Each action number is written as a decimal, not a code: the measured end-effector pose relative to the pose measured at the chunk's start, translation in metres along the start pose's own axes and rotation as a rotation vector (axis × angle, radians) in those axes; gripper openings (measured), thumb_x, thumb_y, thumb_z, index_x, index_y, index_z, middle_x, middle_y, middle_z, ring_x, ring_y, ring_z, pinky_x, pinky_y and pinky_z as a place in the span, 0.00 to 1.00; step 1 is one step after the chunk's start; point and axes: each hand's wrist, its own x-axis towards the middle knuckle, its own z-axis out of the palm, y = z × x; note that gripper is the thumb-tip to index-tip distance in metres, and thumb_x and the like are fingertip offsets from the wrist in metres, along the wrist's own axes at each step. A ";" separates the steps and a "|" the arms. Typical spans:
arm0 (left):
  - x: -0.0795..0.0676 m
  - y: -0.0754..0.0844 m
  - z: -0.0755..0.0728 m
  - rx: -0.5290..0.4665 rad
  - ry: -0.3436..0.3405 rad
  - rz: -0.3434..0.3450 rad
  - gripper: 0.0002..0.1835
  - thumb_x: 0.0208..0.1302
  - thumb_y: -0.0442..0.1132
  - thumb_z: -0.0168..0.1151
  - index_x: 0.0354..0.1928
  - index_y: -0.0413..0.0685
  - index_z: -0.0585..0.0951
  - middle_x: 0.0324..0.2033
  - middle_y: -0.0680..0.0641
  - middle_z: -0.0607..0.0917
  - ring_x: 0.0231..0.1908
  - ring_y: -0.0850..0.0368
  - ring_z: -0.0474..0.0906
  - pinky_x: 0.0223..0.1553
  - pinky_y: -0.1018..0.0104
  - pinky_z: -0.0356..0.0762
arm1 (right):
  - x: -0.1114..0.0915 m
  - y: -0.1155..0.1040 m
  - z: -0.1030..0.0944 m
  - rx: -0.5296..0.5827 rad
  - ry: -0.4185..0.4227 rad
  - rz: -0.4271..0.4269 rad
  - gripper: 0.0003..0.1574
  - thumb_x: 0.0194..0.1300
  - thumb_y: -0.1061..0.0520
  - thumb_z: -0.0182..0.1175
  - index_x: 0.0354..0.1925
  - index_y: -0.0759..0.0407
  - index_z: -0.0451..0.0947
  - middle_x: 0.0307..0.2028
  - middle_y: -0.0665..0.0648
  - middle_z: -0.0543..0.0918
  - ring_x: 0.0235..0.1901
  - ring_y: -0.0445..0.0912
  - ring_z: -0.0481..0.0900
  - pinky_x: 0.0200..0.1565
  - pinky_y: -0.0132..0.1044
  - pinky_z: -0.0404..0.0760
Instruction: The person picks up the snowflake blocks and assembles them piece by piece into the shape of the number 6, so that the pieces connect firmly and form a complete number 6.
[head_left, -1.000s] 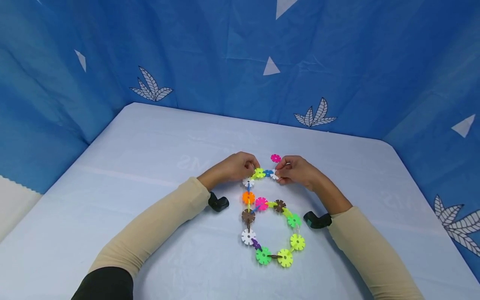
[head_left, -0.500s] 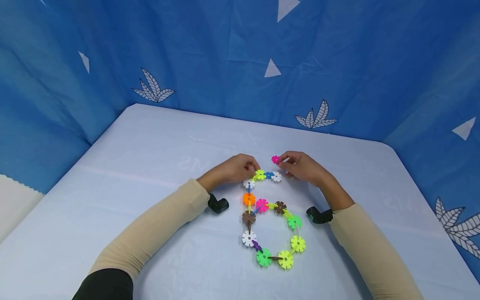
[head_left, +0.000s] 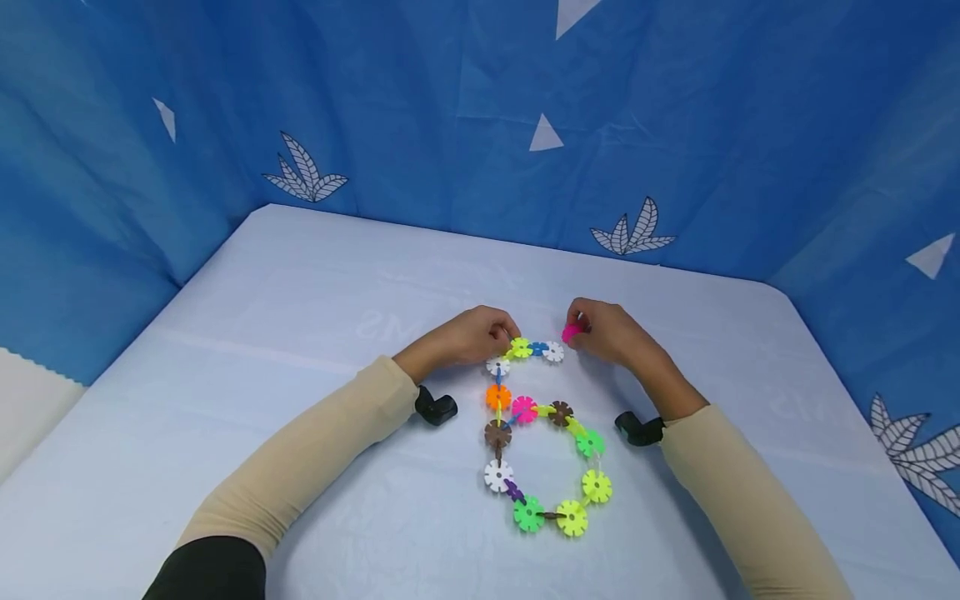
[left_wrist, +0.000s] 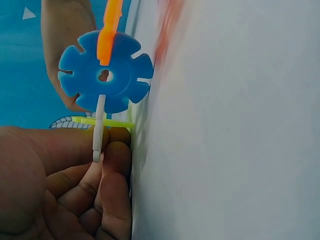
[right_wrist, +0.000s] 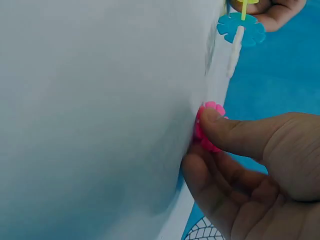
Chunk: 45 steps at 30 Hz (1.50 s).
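My right hand point(head_left: 609, 331) pinches a pink notched plastic disc point(head_left: 572, 332) between thumb and fingers. In the right wrist view this pink disc point(right_wrist: 211, 127) is partly hidden by the thumb. The left hand point(head_left: 480, 335) grips the yellow-green disc point(head_left: 521, 347) at the upper end of a chain of interlocking snowflake discs. From there the chain runs to a blue disc point(head_left: 537, 349) and a white end disc point(head_left: 553, 352), just left of the pink one. Below the left hand, a blue disc point(left_wrist: 112, 82) stands on edge in the left wrist view, linking orange and white discs.
The lower chain forms a closed ring with a brown disc point(head_left: 498, 433), a green disc point(head_left: 528, 514) and several others. Black wrist-worn devices, left point(head_left: 437, 407) and right point(head_left: 639, 429), flank it. A blue patterned curtain point(head_left: 450, 117) borders the white table point(head_left: 360, 533).
My right hand has left the white end disc, taken hold of the loose pink disc and drawn it slightly right and nearer. The left hand keeps its grip on the chain.
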 end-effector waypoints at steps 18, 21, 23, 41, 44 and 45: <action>0.001 -0.001 0.000 -0.010 -0.019 0.006 0.10 0.72 0.30 0.56 0.51 0.45 0.82 0.36 0.47 0.82 0.34 0.54 0.72 0.39 0.64 0.70 | -0.030 0.004 0.008 0.127 0.032 -0.098 0.08 0.66 0.65 0.67 0.38 0.56 0.77 0.35 0.54 0.82 0.40 0.52 0.76 0.38 0.41 0.79; 0.001 -0.001 0.000 -0.016 -0.018 0.008 0.10 0.72 0.30 0.57 0.51 0.45 0.82 0.35 0.47 0.82 0.34 0.54 0.72 0.39 0.64 0.70 | -0.031 0.002 0.010 0.121 0.044 -0.097 0.08 0.65 0.65 0.68 0.38 0.56 0.77 0.34 0.54 0.82 0.38 0.52 0.76 0.37 0.40 0.79; 0.001 0.000 0.000 -0.010 -0.016 0.011 0.10 0.72 0.30 0.57 0.50 0.45 0.82 0.36 0.47 0.82 0.34 0.54 0.72 0.39 0.64 0.70 | -0.032 0.000 0.011 0.118 0.046 -0.091 0.09 0.65 0.65 0.68 0.38 0.57 0.77 0.33 0.54 0.81 0.37 0.52 0.76 0.36 0.40 0.79; 0.005 0.003 -0.009 0.044 0.010 0.057 0.10 0.71 0.28 0.58 0.47 0.44 0.85 0.39 0.48 0.83 0.43 0.53 0.74 0.47 0.62 0.73 | -0.026 -0.005 0.014 0.134 0.102 -0.074 0.09 0.63 0.65 0.70 0.38 0.58 0.78 0.31 0.55 0.81 0.33 0.51 0.76 0.32 0.38 0.79; 0.007 0.004 -0.008 0.034 0.004 0.063 0.10 0.71 0.28 0.58 0.47 0.44 0.85 0.40 0.48 0.83 0.43 0.53 0.74 0.47 0.62 0.74 | -0.026 -0.005 0.014 0.135 0.105 -0.069 0.09 0.63 0.66 0.69 0.38 0.59 0.78 0.31 0.55 0.81 0.33 0.51 0.76 0.32 0.39 0.79; 0.007 0.004 -0.007 0.032 0.003 0.067 0.10 0.71 0.28 0.58 0.47 0.43 0.85 0.40 0.48 0.83 0.43 0.52 0.74 0.47 0.62 0.74 | -0.026 -0.005 0.014 0.133 0.104 -0.065 0.09 0.63 0.66 0.69 0.38 0.59 0.78 0.31 0.55 0.81 0.34 0.51 0.76 0.32 0.38 0.79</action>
